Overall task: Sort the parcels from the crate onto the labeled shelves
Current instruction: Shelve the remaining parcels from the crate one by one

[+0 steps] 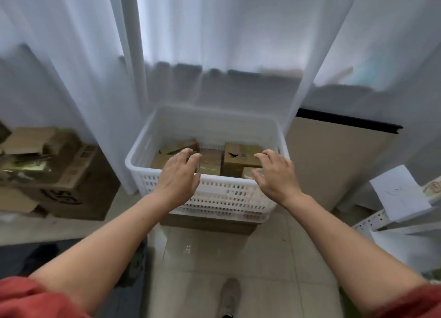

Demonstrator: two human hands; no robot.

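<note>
Head view: a white perforated crate (226, 196) stands straight ahead of both hands, its long axis running from the left hand's side to the right hand's side, and it rests on a flat cardboard box (207, 224) on the tiled floor (274, 258). The left hand (177, 174) and the right hand (276, 174) hover over the crate's near rim, well apart. Both have fingers spread and lightly bent, and neither holds anything. Whether the fingertips touch the cardboard below them cannot be told.

Brown parcels fill the bottom of the crate. A tilted parcel (181, 145) lies beyond the left fingertips. A taped parcel (211, 161) sits between the hands, its long axis pointing away from the person. A larger parcel with a torn top (241, 157) lies just left of the right hand, and a small pale packet (248, 173) sits against the near wall beside it.

A sheer white curtain (95, 91) hangs close behind the crate and brushes its far rim. Outward of the left hand, stacked cardboard cartons (62, 174) stand near the crate. Outward of the right hand a beige panel with a black top edge (334, 165) stands close by, then a white metal rack (372, 222) bearing a paper sheet (398, 193). Open floor lies under the forearms, with one shoe (230, 296) on it.
</note>
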